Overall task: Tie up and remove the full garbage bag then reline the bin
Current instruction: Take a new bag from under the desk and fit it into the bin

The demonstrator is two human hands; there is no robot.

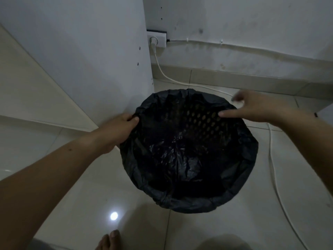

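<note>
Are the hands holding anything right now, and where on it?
The left hand pinches the black bag at its folded-over rim. The right hand is open, holding nothing.

Bag (180, 159) lines bin (203, 121) on floor (90, 186); cabinet (90, 60) left, socket (158, 39) behind

One bin (207, 120) down there, one black bag (180, 159) lining it. Two hands in shot: one left hand (119, 129), one right hand (255, 107). One wall socket (158, 39), one plug (153, 41), one white cable (273, 177). One bare foot (110, 240) at the bottom edge. One bright light spot (113, 215) low down.
</note>
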